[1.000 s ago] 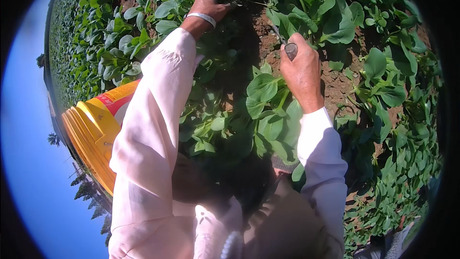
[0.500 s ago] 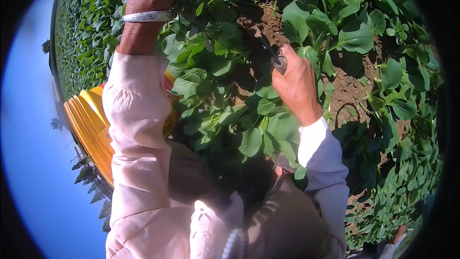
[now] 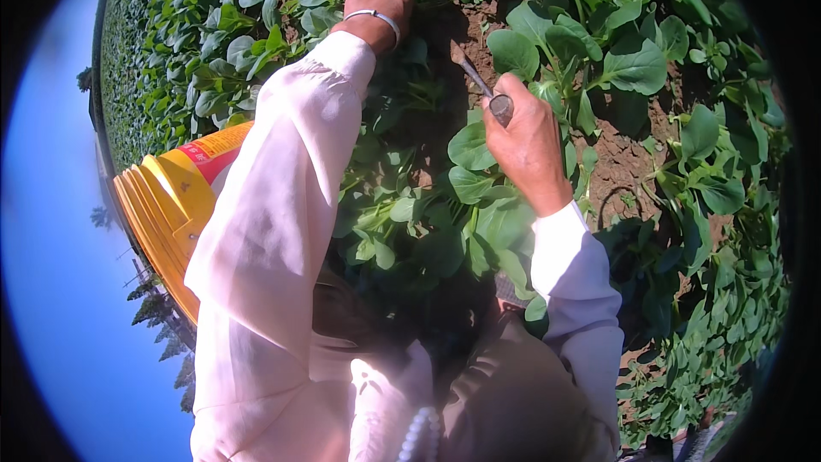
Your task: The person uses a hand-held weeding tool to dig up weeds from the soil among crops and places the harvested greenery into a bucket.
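My right hand (image 3: 523,141) is closed around the handle of a small knife (image 3: 475,77), whose blade points up and left over bare brown soil (image 3: 620,171). My left hand (image 3: 380,13), with a silver bangle on the wrist, reaches far forward into leafy green plants (image 3: 479,214); its fingers are hidden among the leaves, so I cannot tell what they hold. Both arms wear pale pink sleeves. A cluster of the same green plants lies between my arms, close to my body.
A yellow bucket (image 3: 167,205) with a red label stands at my left, partly behind my left sleeve. Rows of green plants (image 3: 162,77) stretch away to the far left and right. Blue sky and tree tops fill the left rim.
My left hand has come back down and rightward into the plants after swinging up and out. My right hand with the knife has stayed over the soil, shifting slightly.
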A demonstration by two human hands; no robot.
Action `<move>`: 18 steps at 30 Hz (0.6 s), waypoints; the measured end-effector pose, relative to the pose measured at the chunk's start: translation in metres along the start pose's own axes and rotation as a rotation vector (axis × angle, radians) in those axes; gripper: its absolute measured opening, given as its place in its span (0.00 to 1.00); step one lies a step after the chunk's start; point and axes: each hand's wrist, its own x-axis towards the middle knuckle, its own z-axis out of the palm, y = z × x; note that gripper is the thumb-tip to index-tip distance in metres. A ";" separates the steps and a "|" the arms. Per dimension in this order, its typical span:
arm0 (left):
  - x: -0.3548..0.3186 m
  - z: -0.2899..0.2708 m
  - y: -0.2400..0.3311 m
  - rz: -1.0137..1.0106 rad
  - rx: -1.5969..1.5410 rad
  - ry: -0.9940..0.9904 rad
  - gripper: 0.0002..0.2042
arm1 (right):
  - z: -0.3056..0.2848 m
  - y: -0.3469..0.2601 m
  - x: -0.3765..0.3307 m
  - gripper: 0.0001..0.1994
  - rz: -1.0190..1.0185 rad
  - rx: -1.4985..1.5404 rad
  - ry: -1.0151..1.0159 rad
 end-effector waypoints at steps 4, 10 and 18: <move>0.010 0.001 0.005 0.056 0.019 -0.043 0.10 | -0.005 -0.005 0.007 0.06 0.001 -0.024 -0.071; 0.011 0.002 0.012 -0.110 -0.157 -0.074 0.12 | 0.004 -0.003 0.016 0.06 -0.053 -0.039 -0.022; 0.004 0.038 -0.010 -0.116 -0.238 0.112 0.16 | 0.004 -0.007 0.016 0.05 -0.033 -0.039 -0.055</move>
